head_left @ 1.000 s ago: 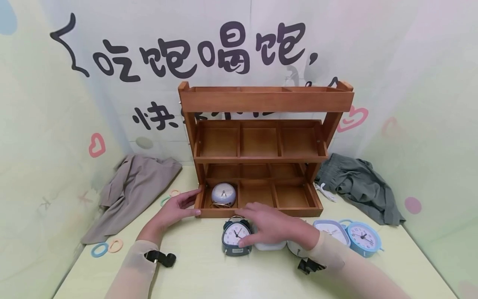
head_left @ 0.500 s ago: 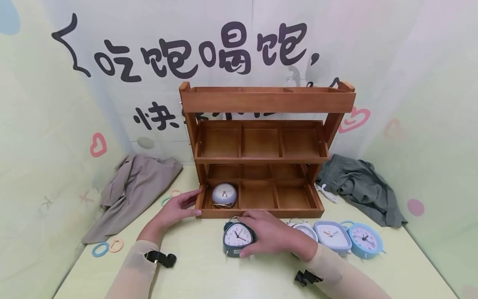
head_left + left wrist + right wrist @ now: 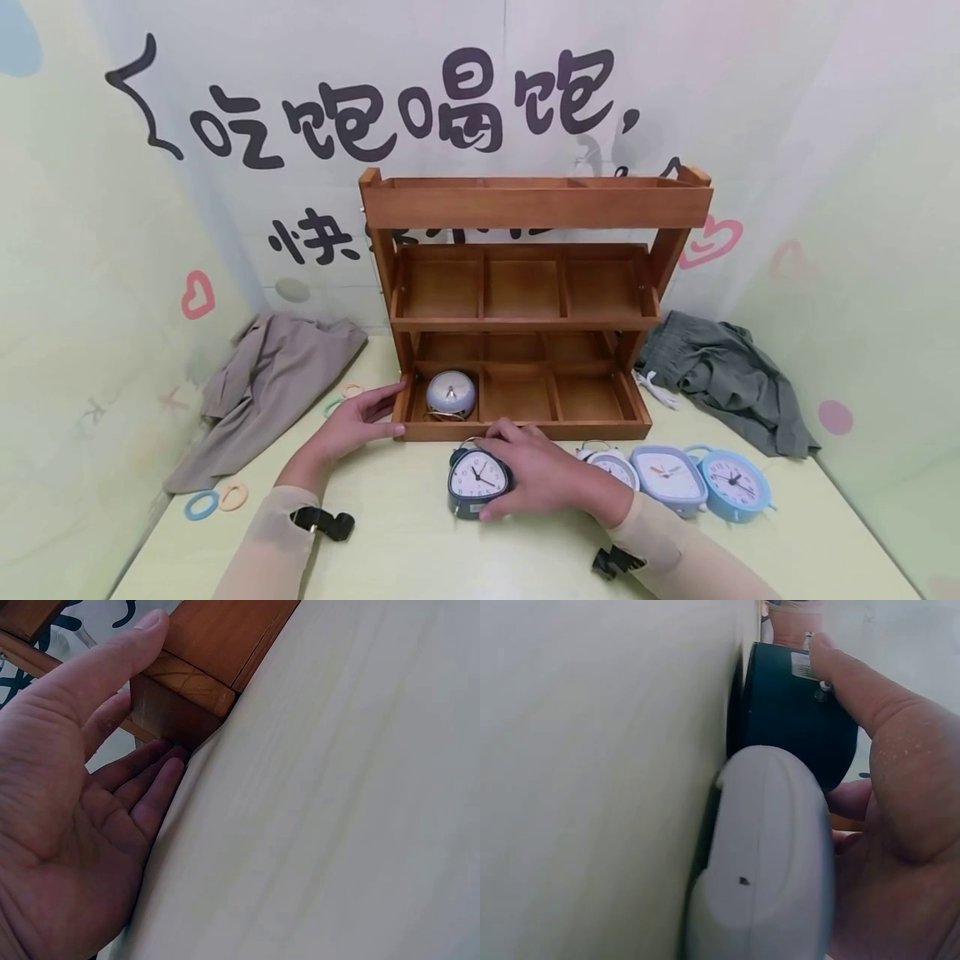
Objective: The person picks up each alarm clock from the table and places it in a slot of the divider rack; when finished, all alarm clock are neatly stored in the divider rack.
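Note:
My right hand (image 3: 543, 472) holds a dark green triangular alarm clock (image 3: 475, 477) on the table, with the thumb at its lower edge and the fingers near its top. In the right wrist view, a white rounded casing (image 3: 772, 855) lies close beside the green clock; the hand covers it in the head view. My left hand (image 3: 347, 429) grips the lower left corner of a brown wooden rack (image 3: 525, 431), thumb on the front and fingers along the side. A round lavender alarm clock (image 3: 452, 393) lies in the rack's bottom left compartment.
Right of my right hand lie a white clock (image 3: 615, 467), a square lavender-blue clock (image 3: 667, 477) and a round blue clock (image 3: 733, 485). Grey-brown cloth (image 3: 277, 383) and dark grey cloth (image 3: 727, 375) flank the rack. Coloured rings (image 3: 201, 504) lie at left.
My right hand has come down onto the dark green clock and taken hold of it; the clock has shifted slightly. My left hand stays at the rack's corner.

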Demonstrator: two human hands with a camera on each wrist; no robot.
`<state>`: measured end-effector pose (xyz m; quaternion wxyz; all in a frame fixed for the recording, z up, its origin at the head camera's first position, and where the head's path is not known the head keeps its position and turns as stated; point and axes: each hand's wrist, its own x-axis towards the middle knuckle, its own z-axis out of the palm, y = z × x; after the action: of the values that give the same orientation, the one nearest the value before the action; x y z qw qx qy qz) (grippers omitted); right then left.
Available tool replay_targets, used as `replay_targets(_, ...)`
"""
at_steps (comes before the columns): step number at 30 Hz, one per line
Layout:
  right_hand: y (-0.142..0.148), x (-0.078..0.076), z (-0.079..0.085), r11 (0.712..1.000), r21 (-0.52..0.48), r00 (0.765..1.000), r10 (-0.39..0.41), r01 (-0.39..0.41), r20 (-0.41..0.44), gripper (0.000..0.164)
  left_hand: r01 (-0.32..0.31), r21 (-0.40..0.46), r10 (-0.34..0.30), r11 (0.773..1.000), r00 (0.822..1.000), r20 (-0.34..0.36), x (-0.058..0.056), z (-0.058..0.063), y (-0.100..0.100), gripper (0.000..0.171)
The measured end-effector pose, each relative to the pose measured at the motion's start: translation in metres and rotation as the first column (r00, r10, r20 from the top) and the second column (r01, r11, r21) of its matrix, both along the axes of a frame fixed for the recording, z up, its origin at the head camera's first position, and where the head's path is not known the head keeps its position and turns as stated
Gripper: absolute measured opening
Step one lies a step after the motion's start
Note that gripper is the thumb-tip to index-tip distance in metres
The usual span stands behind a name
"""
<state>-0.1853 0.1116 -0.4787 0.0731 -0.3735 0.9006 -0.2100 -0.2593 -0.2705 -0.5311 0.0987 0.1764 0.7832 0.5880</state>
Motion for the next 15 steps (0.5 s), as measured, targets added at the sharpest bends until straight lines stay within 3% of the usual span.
replay_targets(8, -0.002, -0.0009, -0.0032, 0.998, -0.056, 0.999, -0.009, 0.011, 0.034, 0.096, -0.002, -0.009, 0.002, 1.0, 1.0, 0.001, 0.0006, 0.0007, -0.0003, 0.082)
replay_targets(15, -0.0011, 0.0003, -0.0048, 0.998, -0.066, 0.999, 0.016, -0.019, -0.045, 0.089, -0.003, -0.001, 0.003, 1.0, 1.0, -0.003, 0.0016, 0.0004, 0.0011, 0.082)
